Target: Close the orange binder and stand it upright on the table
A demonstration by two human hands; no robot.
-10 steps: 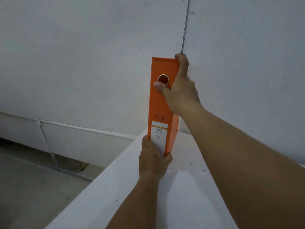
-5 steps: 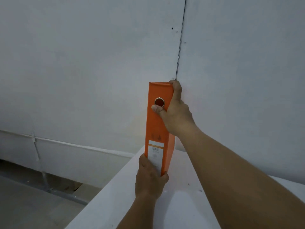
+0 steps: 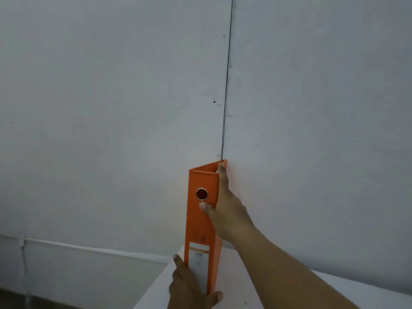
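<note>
The orange binder stands upright on the white table, closed, its spine facing me with a metal-ringed finger hole and a white label low down. My right hand grips its upper right side, thumb on the spine below the hole, fingers along the cover up to the top edge. My left hand wraps around the binder's bottom end at the table surface. The binder's foot is hidden behind my left hand.
A white panelled wall rises right behind the binder, with a thin vertical seam above it. The table's left edge drops off to a lower wall ledge and dark floor at the far left.
The view has tilted up, so the binder and hands sit lower in the frame. My right thumb has slid off the finger hole to just below it. Both hands keep hold.
</note>
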